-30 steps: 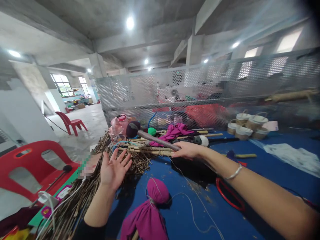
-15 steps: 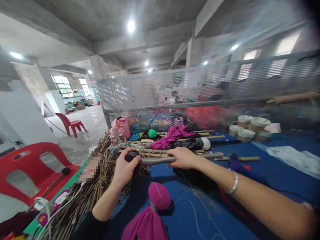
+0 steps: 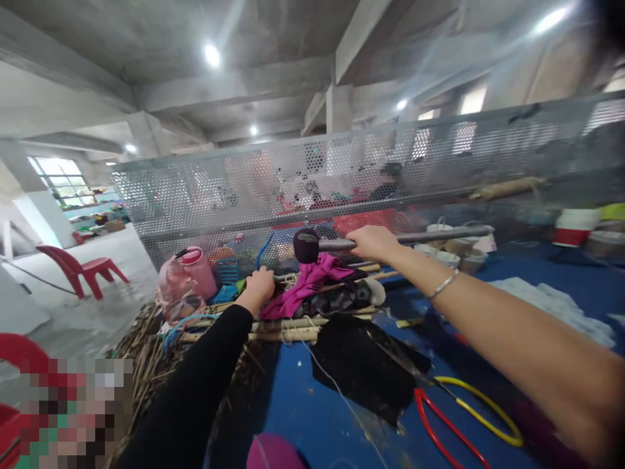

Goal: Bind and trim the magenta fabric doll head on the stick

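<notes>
My right hand (image 3: 372, 242) is closed round a grey stick (image 3: 430, 236) with a dark padded head (image 3: 306, 245), held level above the blue table (image 3: 312, 404). My left hand (image 3: 258, 286), in a black sleeve, reaches forward and closes on another stick in the pile of sticks (image 3: 288, 326); what exactly it grips is partly hidden. A magenta cloth (image 3: 307, 283) lies just right of the left hand. A black cloth piece (image 3: 361, 365) lies on the table below the sticks.
A pink water jug (image 3: 198, 273) stands at the left by a heap of dry twigs (image 3: 146, 352). Red and yellow-handled scissors (image 3: 454, 410) lie at the front right. Small baskets (image 3: 454, 244) sit by a perforated metal screen (image 3: 312, 176); a person is behind it. A red chair (image 3: 81, 270) stands far left.
My right hand lifted the padded stick up and to the right, off the pile. My left hand let go of its head and reached forward to another stick. The view shifted right.
</notes>
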`<state>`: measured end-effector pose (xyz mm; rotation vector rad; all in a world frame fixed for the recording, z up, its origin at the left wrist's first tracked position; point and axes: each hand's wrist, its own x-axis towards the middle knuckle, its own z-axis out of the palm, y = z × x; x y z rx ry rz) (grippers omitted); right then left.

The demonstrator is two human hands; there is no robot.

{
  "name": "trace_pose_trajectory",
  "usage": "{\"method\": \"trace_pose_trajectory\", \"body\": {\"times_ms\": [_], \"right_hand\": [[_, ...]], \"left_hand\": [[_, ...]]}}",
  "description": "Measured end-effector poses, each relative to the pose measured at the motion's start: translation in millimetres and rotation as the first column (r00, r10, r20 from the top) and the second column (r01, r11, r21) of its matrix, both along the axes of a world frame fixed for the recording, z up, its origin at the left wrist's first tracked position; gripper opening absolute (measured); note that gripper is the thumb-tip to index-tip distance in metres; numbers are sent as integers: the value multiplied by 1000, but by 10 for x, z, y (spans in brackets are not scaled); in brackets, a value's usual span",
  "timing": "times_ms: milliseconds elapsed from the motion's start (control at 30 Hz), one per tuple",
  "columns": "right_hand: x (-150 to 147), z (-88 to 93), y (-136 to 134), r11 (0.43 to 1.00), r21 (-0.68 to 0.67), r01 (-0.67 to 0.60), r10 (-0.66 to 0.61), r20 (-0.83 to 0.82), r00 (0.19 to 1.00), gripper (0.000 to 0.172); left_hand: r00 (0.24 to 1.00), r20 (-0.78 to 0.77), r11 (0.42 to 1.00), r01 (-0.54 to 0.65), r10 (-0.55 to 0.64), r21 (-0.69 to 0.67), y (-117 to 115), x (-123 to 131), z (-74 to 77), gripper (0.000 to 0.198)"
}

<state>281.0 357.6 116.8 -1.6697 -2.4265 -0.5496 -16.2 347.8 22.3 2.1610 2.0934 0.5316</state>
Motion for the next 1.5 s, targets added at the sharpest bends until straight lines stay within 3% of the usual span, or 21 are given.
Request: {"method": "trace_pose_trajectory", "body": {"times_ms": [133, 233, 400, 667, 933, 1067, 1200, 1400, 1500], "right_hand": [[87, -99, 247, 999, 3, 45, -45, -29, 999, 38], [121, -221, 410, 999, -11, 47, -48, -57, 997, 37], [79, -383, 674, 998, -18, 59, -61, -116, 991, 43], [-239, -742, 1013, 999, -38, -13, 7, -162, 987, 35], [-235, -1176, 1215, 970, -245, 6, -36, -116, 993, 32], [-211, -1191, 1241, 957, -290, -10, -31, -137, 990, 29], [-202, -1054, 1197, 968, -245, -52, 3, -195, 981, 38], [-393, -972, 874, 913, -241, -330, 297, -166, 940, 52], [-486, -1057, 742, 904, -228, -361, 344, -110, 932, 38]], "left_hand": [[987, -163, 1000, 11, -12, -3, 326, -139, -207, 37], [969, -242, 998, 57, -49, 25, 388, -359, -220, 35], [947, -315, 989, 97, -58, 111, 311, -607, -142, 44], [934, -348, 943, 187, -83, 277, 103, -582, -176, 36], [926, -352, 928, 245, -137, 283, 6, -676, -250, 37], [939, -323, 941, 207, -115, 267, 39, -706, -262, 41], [949, -278, 963, 202, -148, 178, 143, -685, -354, 46], [968, -182, 960, 206, -171, 189, 326, -534, -415, 55], [977, -152, 959, 179, -148, 220, 414, -390, -416, 52]]}}
